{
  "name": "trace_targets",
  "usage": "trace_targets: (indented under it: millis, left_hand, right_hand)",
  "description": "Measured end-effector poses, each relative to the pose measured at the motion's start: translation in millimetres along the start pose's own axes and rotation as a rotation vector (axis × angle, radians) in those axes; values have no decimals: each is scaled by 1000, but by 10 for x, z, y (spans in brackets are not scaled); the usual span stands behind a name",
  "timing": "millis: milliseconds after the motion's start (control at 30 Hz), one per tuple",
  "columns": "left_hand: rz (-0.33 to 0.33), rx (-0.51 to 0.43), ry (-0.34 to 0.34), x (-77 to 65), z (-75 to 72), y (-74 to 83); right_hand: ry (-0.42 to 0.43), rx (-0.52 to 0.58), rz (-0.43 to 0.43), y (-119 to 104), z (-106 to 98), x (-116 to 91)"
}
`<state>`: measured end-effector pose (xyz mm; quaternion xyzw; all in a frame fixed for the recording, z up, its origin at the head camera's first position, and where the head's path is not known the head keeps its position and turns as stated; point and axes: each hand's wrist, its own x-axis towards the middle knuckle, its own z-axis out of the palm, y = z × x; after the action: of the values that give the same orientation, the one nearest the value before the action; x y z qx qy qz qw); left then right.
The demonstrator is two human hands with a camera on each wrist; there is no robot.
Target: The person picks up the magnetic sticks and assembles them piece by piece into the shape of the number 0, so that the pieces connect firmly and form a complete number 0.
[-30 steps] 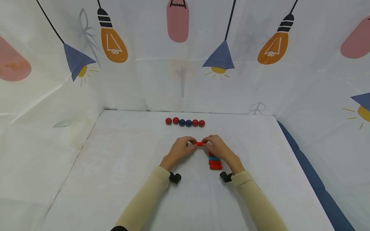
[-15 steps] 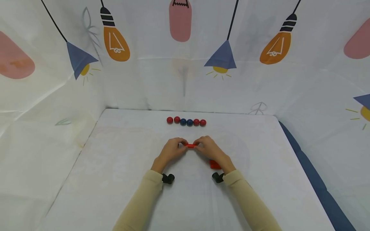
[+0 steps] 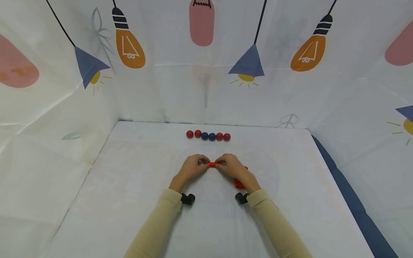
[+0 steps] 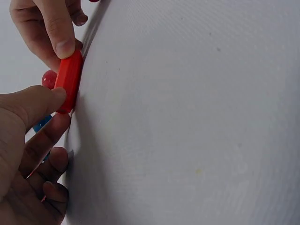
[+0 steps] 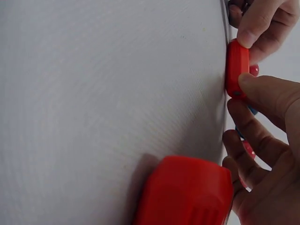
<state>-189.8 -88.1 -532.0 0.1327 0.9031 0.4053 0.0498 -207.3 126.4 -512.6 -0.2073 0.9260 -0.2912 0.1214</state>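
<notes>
A short red bar with faceted sides (image 3: pixel 212 165) lies crosswise between my hands, close on the white table. My left hand (image 3: pixel 191 169) pinches its left end between thumb and fingers. The other end is pinched by my right hand (image 3: pixel 233 167). In the left wrist view the bar (image 4: pixel 70 75) shows its ridged face, one thumb on each end. Beneath my right wrist more red pieces (image 3: pixel 239 184) are partly hidden. One large red piece (image 5: pixel 187 192) shows near the right wrist camera, apart from my fingers.
Beyond my hands, a row of red and dark blue balls (image 3: pixel 212 137) sits near the back of the white table (image 3: pixel 135 200). A white printed cloth (image 3: pixel 167 86) hangs behind and at the sides. Dark blue fabric (image 3: pixel 342 186) borders the right edge.
Both hands have moved left with the red bar, then stayed almost still. The red and blue pieces seen beside my right wrist earlier are now mostly covered by it.
</notes>
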Motion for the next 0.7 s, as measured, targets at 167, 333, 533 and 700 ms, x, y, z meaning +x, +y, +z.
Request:
trace_targets:
  millis: [167, 333, 533, 700]
  left_hand:
    - [-7, 3, -7, 12, 17, 11]
    - [-39, -19, 5, 6, 23, 18]
    - [-66, -49, 17, -6, 34, 17]
    - [-52, -63, 18, 3, 41, 21]
  right_hand:
    - [15, 36, -1, 12, 10, -8]
    - [46, 49, -38, 13, 44, 4]
    - [60, 38, -45, -17, 90, 22]
    - [74, -13, -28, -86, 67, 49]
